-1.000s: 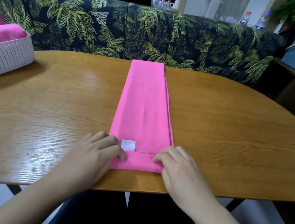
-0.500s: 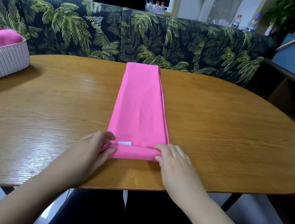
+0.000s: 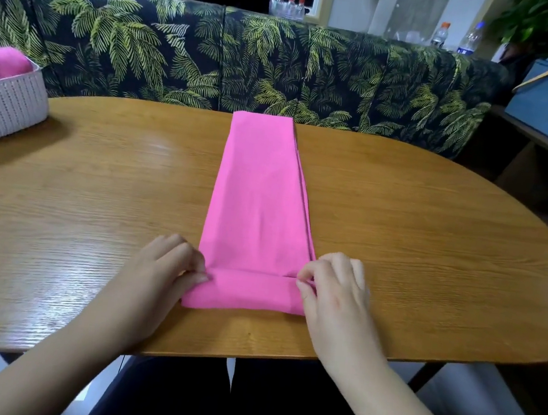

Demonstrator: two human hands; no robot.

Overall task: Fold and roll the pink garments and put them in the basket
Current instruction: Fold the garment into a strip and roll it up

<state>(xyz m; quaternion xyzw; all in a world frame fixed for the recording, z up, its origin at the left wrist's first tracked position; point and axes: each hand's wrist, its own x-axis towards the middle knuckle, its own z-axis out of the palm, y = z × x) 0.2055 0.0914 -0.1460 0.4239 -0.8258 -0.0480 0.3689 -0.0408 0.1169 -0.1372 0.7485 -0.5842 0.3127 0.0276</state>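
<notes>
Head view:
Garment: long folded bright pink cloth strip (image 3: pixel 260 198) laid lengthwise on the oval wooden table (image 3: pixel 416 242), near end rolled up.
Left hand (image 3: pixel 161 272): roll's left end pinched.
Right hand (image 3: pixel 335 290): right end pinched.
Basket: white woven plastic basket (image 3: pixel 1 108) at far left, pink fabric inside.

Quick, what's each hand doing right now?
Left hand: pinching the rolled end of the pink garment.
Right hand: pinching the same rolled end.

A long pink garment (image 3: pixel 260 198) lies flat on the brown table (image 3: pixel 416 245). Its near end is rolled up. The left hand (image 3: pixel 168 270) and right hand (image 3: pixel 335 290) pinch the roll's two ends. A white basket (image 3: pixel 1 112) holding pink cloth sits far left.
</notes>
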